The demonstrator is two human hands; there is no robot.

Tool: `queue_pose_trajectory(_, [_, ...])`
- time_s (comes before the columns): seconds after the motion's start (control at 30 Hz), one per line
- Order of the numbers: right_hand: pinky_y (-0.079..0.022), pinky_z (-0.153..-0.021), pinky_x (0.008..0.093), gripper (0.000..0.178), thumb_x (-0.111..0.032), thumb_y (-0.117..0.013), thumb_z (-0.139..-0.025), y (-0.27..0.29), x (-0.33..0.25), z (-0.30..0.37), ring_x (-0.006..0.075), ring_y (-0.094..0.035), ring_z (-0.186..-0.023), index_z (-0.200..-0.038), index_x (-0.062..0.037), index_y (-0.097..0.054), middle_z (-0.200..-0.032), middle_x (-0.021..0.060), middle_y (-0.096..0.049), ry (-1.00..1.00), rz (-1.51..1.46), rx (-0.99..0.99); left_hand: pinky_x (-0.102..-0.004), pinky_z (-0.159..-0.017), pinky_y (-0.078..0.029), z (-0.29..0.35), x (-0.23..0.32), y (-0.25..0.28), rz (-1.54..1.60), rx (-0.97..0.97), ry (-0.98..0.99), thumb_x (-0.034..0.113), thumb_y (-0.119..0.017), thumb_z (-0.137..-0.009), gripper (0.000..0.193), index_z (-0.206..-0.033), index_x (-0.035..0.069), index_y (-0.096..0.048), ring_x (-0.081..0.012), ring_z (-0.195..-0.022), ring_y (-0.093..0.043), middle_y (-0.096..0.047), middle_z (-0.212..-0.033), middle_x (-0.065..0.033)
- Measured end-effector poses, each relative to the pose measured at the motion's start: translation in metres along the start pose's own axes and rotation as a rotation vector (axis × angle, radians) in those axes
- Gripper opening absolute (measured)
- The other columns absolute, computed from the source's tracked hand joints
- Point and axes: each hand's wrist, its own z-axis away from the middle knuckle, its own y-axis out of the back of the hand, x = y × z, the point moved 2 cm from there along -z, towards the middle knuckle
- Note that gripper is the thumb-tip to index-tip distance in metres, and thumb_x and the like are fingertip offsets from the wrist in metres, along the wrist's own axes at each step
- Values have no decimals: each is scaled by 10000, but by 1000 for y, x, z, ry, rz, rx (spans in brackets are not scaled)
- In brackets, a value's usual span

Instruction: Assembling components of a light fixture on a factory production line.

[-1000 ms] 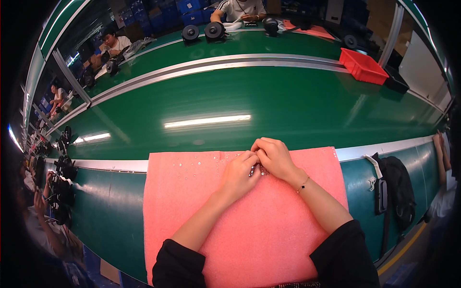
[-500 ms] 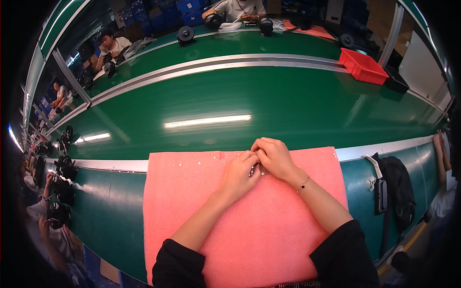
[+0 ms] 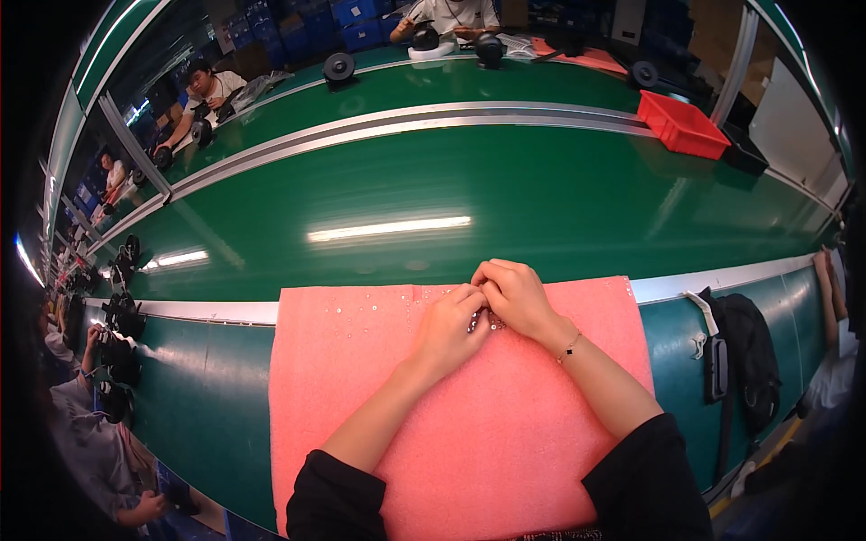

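Observation:
A pink foam sheet (image 3: 451, 433) lies in front of me, with small shiny round metal pieces (image 3: 339, 310) scattered along its far part. My left hand (image 3: 448, 325) rests over them, its fingers curled inward. Bent close against it is my right hand (image 3: 512, 293), its fingertips meeting the left ones. Both look closed; whatever sits between the fingertips is hidden. More shiny pieces (image 3: 494, 326) show on the sheet just beneath the hands.
Beyond the sheet runs a green conveyor belt (image 3: 541, 198). A red bin (image 3: 683, 124) stands at the far right. On the right side table lies a black bag (image 3: 753, 361). Black round devices (image 3: 338, 68) stand on the far belt, where people work; others line the left.
My hands hold nearly the same pose. The black devices on the far belt have shifted slightly left. At the lower left, a person's arm has moved down toward the table edge.

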Motion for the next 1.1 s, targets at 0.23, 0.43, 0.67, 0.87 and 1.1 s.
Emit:
queue_pose_trajectory(0.23, [-480,-598,421,135,-64,-487,-795,-2,3,-7,319,-597,-668,-769,-24,-613,-738,127,-610,31,0,6,-344,-635,-500,-3,-5,-2,-16,9,23,1,-603,-754,122,-875,-10,-595,-274,-732,-605,-603,-889,-124])
queue_pose_trajectory(0.43, [-477,-642,378,126,-12,-502,-738,-10,-3,-7,304,-612,-717,-786,-7,-618,-773,150,-619,103,-41,-36,-423,-750,-499,8,-19,-7,126,59,-11,60,-616,-754,186,-931,20,-575,-336,-874,-591,-590,-928,-158])
queue_pose_trajectory(0.67, [-409,-562,373,133,33,-421,-787,-3,-8,-4,254,-521,-595,-738,48,-543,-681,148,-545,41,-48,-45,-407,-715,-486,7,-8,-8,69,84,11,23,-575,-714,71,-775,-13,-567,-295,-822,-571,-565,-853,-131])
queue_pose_trajectory(0.87, [-407,-569,373,153,32,-414,-798,-4,-15,-7,253,-524,-607,-742,43,-556,-686,146,-552,40,-52,-60,-412,-657,-481,7,-7,-4,74,117,41,14,-569,-737,42,-775,-4,-570,-296,-762,-574,-558,-796,-129])
queue_pose_trajectory(1.1, [-407,-568,380,153,37,-420,-789,-1,-10,-6,266,-528,-608,-744,39,-566,-693,150,-557,77,-44,-37,-412,-652,-479,4,-8,-8,70,101,10,18,-567,-756,21,-768,2,-564,-301,-752,-573,-557,-810,-132])
